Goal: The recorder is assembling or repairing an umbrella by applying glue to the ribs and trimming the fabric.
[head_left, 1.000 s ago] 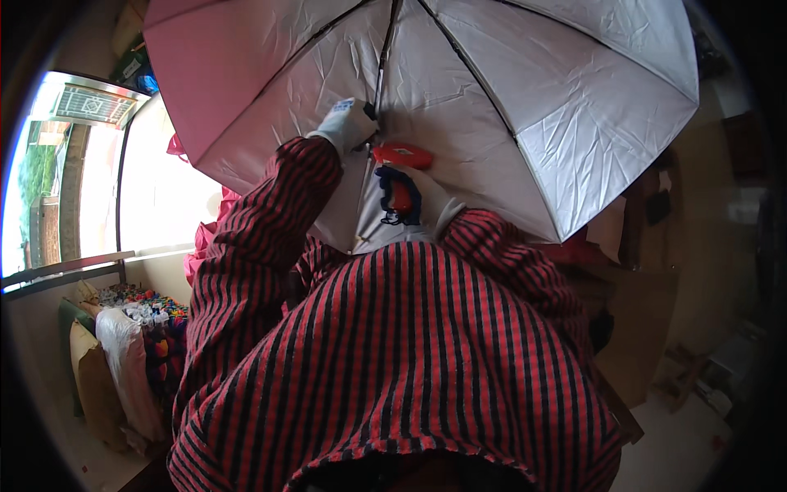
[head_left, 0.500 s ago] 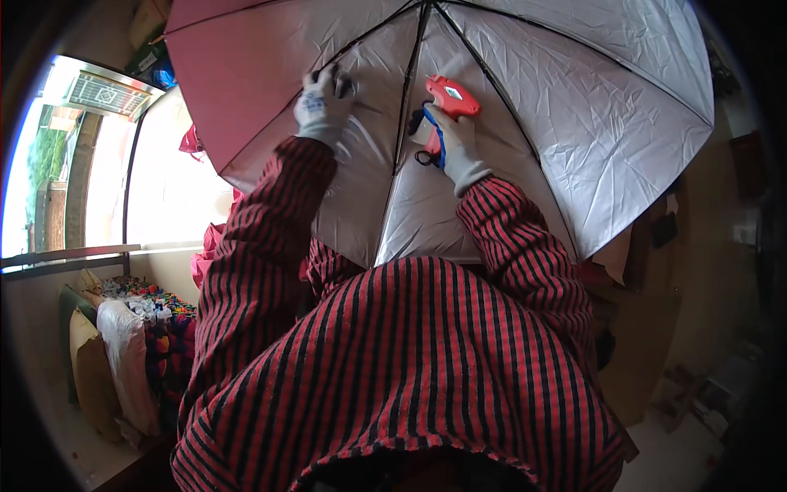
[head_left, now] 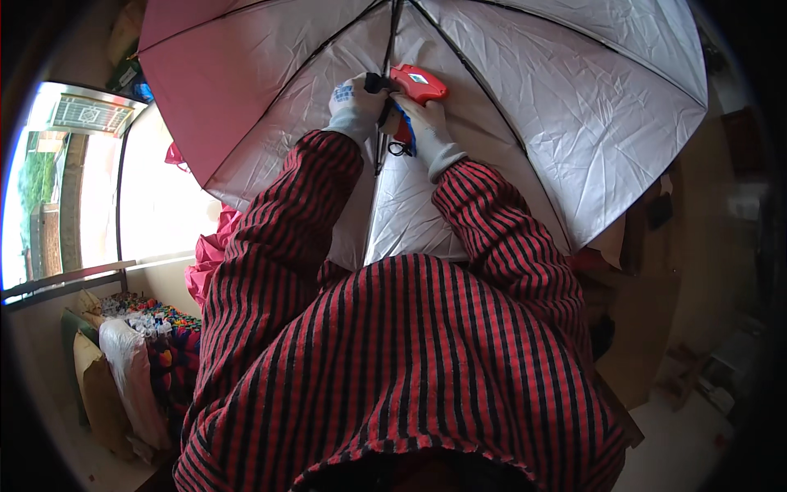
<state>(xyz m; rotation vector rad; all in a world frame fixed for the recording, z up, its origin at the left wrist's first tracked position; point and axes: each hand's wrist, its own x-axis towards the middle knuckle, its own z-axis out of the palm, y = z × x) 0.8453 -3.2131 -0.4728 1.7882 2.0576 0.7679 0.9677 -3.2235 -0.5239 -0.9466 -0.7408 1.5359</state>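
Observation:
An opened umbrella [head_left: 574, 107] lies in front of me with its silvery inner side showing and thin dark ribs across it. In my gloved right hand [head_left: 426, 127] is a red pistol-shaped hand tool [head_left: 420, 84] with a pale label on its side; blue and black parts show by the fingers. My gloved left hand [head_left: 358, 107] is closed beside the tool, close to the middle rib [head_left: 389, 49]. Something small and black [head_left: 376, 83] shows at its fingertips, its kind unclear. The hands nearly meet, and their contact point is partly hidden.
On the left, bright windows [head_left: 156, 189] stand above a low wall. Crumpled pink-red fabric [head_left: 215, 250] hangs beside my left arm. Lower left are a white sack [head_left: 131, 385] and a heap of small colourful things [head_left: 160, 316]. A brown board [head_left: 643, 344] stands to the right.
My left hand has moved right and met the right hand by the middle rib. My right hand, with the red tool, has shifted slightly left and up. The whole view has shifted a little.

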